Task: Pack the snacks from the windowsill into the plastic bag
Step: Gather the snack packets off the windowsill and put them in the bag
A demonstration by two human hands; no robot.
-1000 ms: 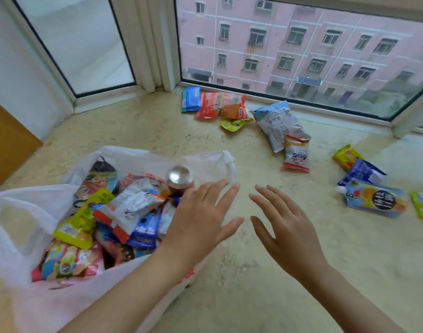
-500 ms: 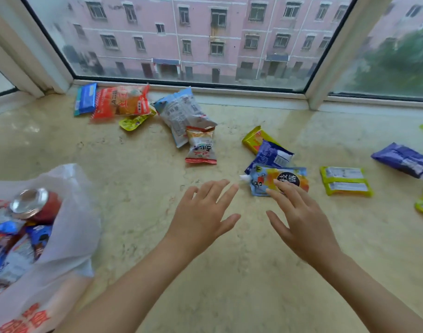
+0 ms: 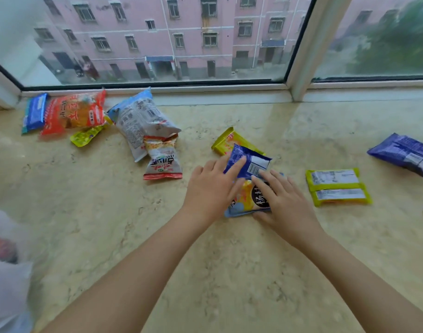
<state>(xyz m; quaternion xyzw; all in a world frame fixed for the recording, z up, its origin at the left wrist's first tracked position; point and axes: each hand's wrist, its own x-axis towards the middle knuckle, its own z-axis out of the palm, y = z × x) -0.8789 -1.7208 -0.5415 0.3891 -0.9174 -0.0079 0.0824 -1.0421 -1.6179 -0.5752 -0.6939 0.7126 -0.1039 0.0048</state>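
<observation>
Both hands are sitting on the cluster at mid-sill. Landmark: the drink pouch (image 3: 247, 200), the yellow-and-blue one with the black round label, lying flat on the marble windowsill (image 3: 205, 272).

My left hand (image 3: 211, 188) is lying on the pouch's left end, fingers straight and reaching up onto the small blue packet (image 3: 247, 163) that is overlapping the pouch's far edge. No grip, just flat contact.

My right hand (image 3: 283, 203) is covering the pouch's right half, fingers spread over the label, thumb tucked at the near edge. It is looking like a pinch on the pouch, but the hand is hiding the underside, so I can't tell for sure whether it's gripping or only pressing.

Relative to the pouch:
- yellow packet (image 3: 226, 141): just beyond, partly under the blue packet.
- red-and-white snack bag (image 3: 162, 159): to the left, apart, leaning against the big white-and-blue bag (image 3: 139, 121) further back-left.
- small yellow-green sachet (image 3: 85, 137), orange-red bag (image 3: 73, 112) and blue wrapper (image 3: 33, 112): far back-left, by the window frame (image 3: 157, 91).
- two yellow-green bars (image 3: 337, 187): right, near, side by side, label side up.
- dark blue bag (image 3: 403, 153): far right, well apart.
- plastic bag (image 3: 8, 272): far left and nearer to me, at the frame edge, blurred; something red is showing inside.
</observation>
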